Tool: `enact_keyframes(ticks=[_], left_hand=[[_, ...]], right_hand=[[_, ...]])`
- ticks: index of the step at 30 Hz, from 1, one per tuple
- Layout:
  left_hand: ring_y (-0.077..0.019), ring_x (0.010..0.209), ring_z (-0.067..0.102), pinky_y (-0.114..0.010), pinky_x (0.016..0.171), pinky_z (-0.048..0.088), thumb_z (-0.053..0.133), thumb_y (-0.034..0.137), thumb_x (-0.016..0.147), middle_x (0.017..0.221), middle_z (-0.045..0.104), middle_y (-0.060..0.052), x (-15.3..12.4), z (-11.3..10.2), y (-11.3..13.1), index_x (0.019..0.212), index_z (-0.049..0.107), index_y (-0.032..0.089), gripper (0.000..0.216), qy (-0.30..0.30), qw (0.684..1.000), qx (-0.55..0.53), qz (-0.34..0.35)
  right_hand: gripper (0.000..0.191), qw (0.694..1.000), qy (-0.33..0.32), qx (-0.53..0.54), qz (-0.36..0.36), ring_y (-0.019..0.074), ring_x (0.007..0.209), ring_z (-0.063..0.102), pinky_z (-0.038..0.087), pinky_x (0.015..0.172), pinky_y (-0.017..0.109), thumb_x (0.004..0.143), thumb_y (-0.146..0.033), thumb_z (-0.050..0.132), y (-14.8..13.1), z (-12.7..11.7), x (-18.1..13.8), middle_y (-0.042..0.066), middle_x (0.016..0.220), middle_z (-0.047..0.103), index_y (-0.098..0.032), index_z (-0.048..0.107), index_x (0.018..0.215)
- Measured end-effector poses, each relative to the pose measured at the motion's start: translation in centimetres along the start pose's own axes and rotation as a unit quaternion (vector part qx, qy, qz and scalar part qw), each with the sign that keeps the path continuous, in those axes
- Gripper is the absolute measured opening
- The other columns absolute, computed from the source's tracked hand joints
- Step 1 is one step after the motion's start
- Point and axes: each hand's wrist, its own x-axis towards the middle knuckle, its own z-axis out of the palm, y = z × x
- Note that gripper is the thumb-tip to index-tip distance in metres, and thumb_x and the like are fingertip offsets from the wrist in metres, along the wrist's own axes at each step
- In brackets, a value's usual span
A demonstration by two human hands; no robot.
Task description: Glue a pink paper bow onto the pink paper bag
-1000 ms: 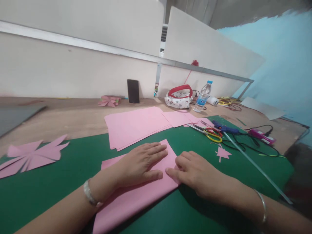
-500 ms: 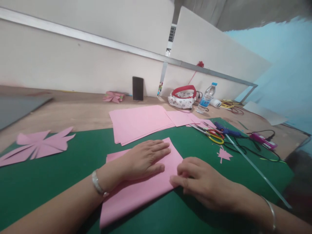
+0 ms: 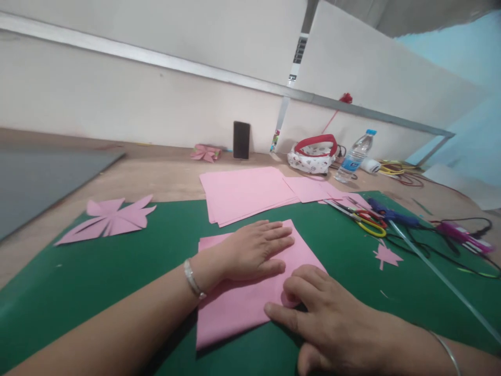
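Pink sheet (image 3: 235, 313): folded, flat on green mat (image 3: 117, 261).
Left hand (image 3: 254, 250): grip open, palm flat on sheet's far half.
Right hand (image 3: 324, 318): grip open, fingertips on near-right edge.

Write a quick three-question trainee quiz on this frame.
1. True or false: the left hand lies flat on the folded pink paper sheet.
2. Where do the red-and-yellow scissors lie? A) right of both hands B) left of both hands C) on the folded sheet
3. Fill in: the sheet lies on a ____ cutting mat.
Key: 1 true; 2 A; 3 green.
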Motion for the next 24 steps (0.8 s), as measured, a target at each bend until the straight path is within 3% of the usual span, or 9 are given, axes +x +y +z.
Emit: enact_keyframes(ticks=[7,12,18,21,24], left_hand=[[-0.0161,0.143,0.018,-0.033,0.118,0.008,0.035,0.046,0.096,0.153,0.029,0.000,-0.2,0.2,0.2,0.143,0.033,0.022,0.053,0.015,1.000,0.008,0.003],[-0.0161,0.143,0.018,-0.031,0.118,0.008,0.037,0.048,0.095,0.152,0.031,0.001,-0.3,0.3,0.1,0.142,0.036,0.021,0.054,0.028,0.999,0.013,0.014],[-0.0170,0.143,0.018,-0.033,0.118,0.009,0.037,0.049,0.094,0.153,0.031,0.000,-0.3,0.5,0.0,0.143,0.034,0.021,0.056,0.031,0.999,0.018,0.009],[-0.0178,0.143,0.018,-0.035,0.117,0.011,0.036,0.049,0.094,0.153,0.028,0.000,-0.3,0.5,0.1,0.143,0.033,0.023,0.056,0.030,0.999,0.015,0.008],[-0.0188,0.143,0.019,-0.038,0.117,0.012,0.034,0.048,0.095,0.153,0.028,-0.002,-0.2,0.5,0.0,0.143,0.033,0.023,0.054,0.030,0.999,0.008,0.009]], right_hand=[[0.049,0.998,0.001,-0.024,-0.056,0.0200,0.076,0.041,0.035,0.076,0.034,0.088,-0.056,0.048,-1.4,0.6,2.9,0.004,0.087,0.054,-0.023,0.052,0.123],[0.047,0.992,0.060,-0.051,-0.093,0.0195,0.070,0.040,0.029,0.064,0.034,0.087,-0.062,0.045,-2.5,2.1,5.1,0.001,0.078,0.053,-0.025,0.055,0.116],[0.021,0.984,0.096,-0.087,-0.121,0.0183,0.062,0.035,0.018,0.056,0.033,0.094,-0.039,0.046,-4.0,4.0,7.3,-0.001,0.065,0.045,-0.026,0.058,0.105],[0.025,0.984,0.112,-0.087,-0.111,0.0186,0.062,0.035,0.020,0.056,0.033,0.096,-0.042,0.041,-3.7,3.9,6.7,-0.001,0.065,0.047,-0.026,0.058,0.106],[0.046,0.991,0.107,-0.074,-0.044,0.0192,0.065,0.038,0.028,0.061,0.033,0.093,-0.058,0.033,-2.3,2.8,3.9,0.001,0.072,0.052,-0.023,0.058,0.110]])
